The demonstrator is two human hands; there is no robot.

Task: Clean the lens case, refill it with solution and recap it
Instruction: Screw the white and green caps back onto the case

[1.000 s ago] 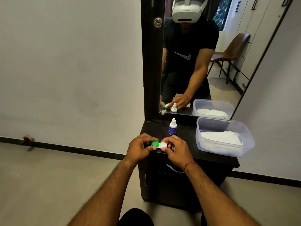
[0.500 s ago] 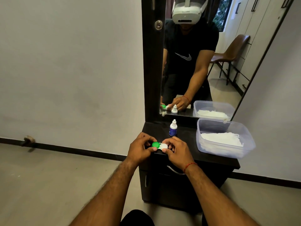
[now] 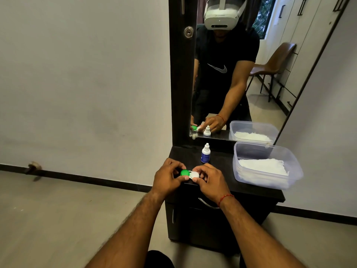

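The lens case (image 3: 190,174) is held between both sets of fingers, at the front edge of the desk (image 3: 222,168). The left hand (image 3: 167,177) has its fingers clamped on the green cap (image 3: 184,172); the right hand (image 3: 210,180) has its fingers clamped on the white cap (image 3: 195,174). Just beyond the fingertips a small bottle (image 3: 205,155) stands upright. Right of the right fingers sits a clear tub (image 3: 267,182) holding white tissues (image 3: 262,166)

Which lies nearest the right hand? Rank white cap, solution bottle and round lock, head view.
1. white cap: pinched in the right hand.
2. solution bottle: just behind, on the cabinet.
3. round lock: high on the mirror frame.
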